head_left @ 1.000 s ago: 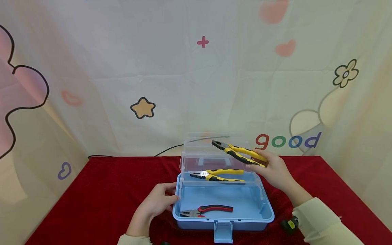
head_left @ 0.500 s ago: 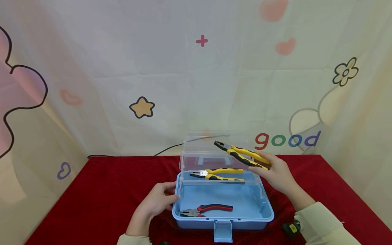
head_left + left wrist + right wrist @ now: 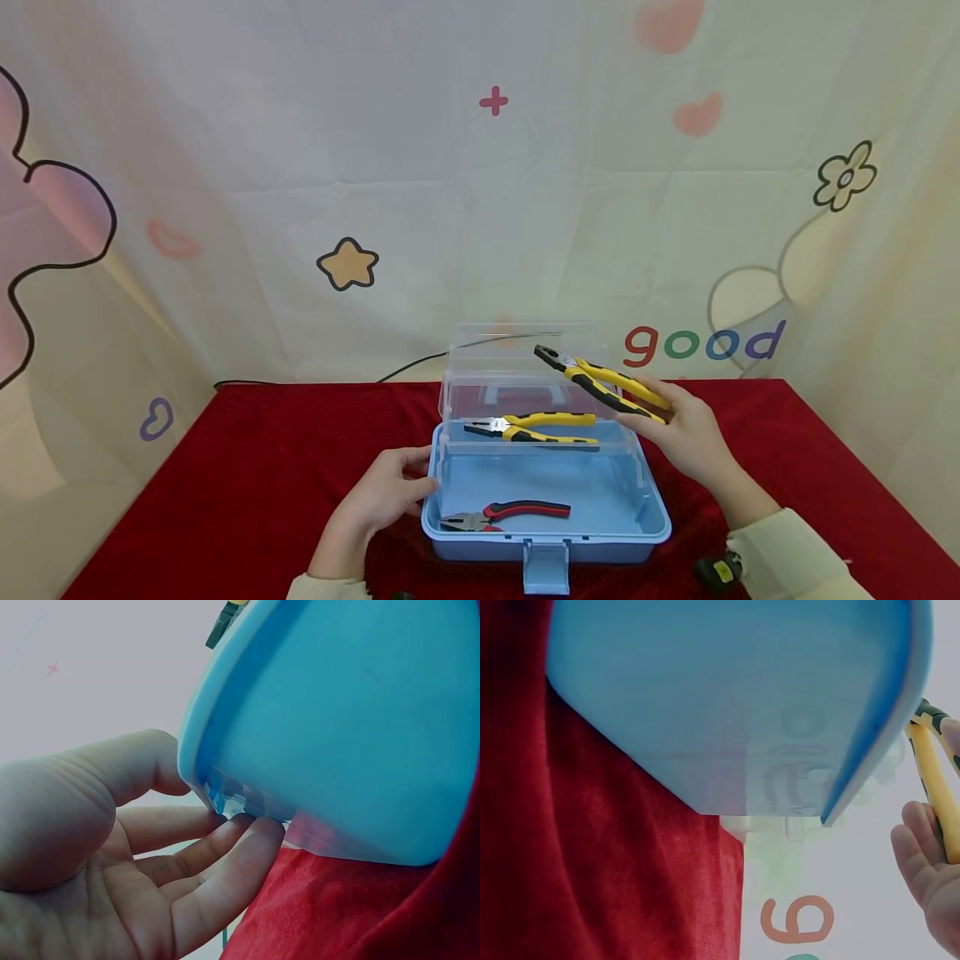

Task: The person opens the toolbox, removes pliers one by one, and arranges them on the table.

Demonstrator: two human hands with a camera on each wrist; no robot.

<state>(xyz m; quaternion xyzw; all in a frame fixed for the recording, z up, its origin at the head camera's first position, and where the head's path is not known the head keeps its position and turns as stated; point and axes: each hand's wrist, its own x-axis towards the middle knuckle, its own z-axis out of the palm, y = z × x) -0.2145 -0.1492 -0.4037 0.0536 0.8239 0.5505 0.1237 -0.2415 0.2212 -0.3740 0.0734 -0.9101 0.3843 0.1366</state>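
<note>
A blue toolbox (image 3: 555,550) stands with its clear lid (image 3: 517,358) raised. My left hand (image 3: 386,492) grips its left side, thumb at the rim and fingers behind the outer wall, as the left wrist view shows. Above the toolbox's right rear corner, my right hand (image 3: 686,433) holds yellow-and-black pliers (image 3: 617,381) by the handles, jaws pointing up and left. In the right wrist view only the pliers' handles (image 3: 939,796) show. Similar yellow-and-black pliers (image 3: 517,427) lie on a clear tray at the box's rear. Red-and-black pliers (image 3: 525,508) rest on the box floor near the front.
Red cloth (image 3: 262,500) covers the table. A latch (image 3: 546,567) hangs down at the toolbox's front. Near the right sleeve is a small black object with a yellow mark (image 3: 720,572). A patterned curtain (image 3: 412,192) hangs behind, with a dark cable (image 3: 412,364) before it.
My right hand has drifted slightly right and down, with the yellow-and-black pliers in it. The left hand, the toolbox and the pliers lying in it have stayed in place.
</note>
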